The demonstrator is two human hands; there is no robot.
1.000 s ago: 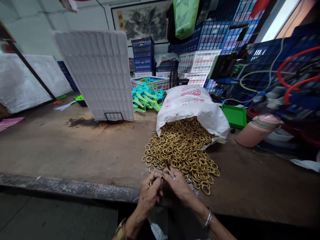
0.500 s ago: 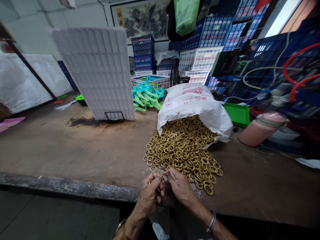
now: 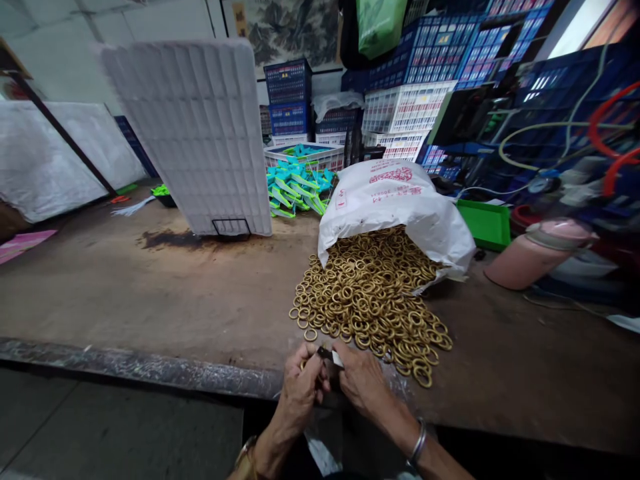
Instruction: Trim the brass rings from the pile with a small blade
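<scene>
Both hands meet at the table's front edge, just below a spilled heap of brass-coloured rings (image 3: 365, 293). My left hand (image 3: 300, 383) is closed, fingers curled round a ring (image 3: 303, 365) that shows only in part between them. Pinched in my right hand (image 3: 365, 377) is a small flat blade-like tool (image 3: 333, 357), part dark and part pale. Its dark end reaches my left fingertips; I cannot tell whether it touches the ring. One loose ring (image 3: 311, 335) lies just above my left hand.
A white sack (image 3: 395, 193) lies open behind the heap. An upright pale ribbed panel (image 3: 195, 133) stands on the table (image 3: 150, 293) at left. Green and turquoise plastic pieces (image 3: 300, 183), a green tray (image 3: 484, 223) and a pink bottle (image 3: 537, 257) stand farther back.
The small tool in my right hand has turned, so its dark end and pale face now show. Both hands stay close together. The view has shifted slightly.
</scene>
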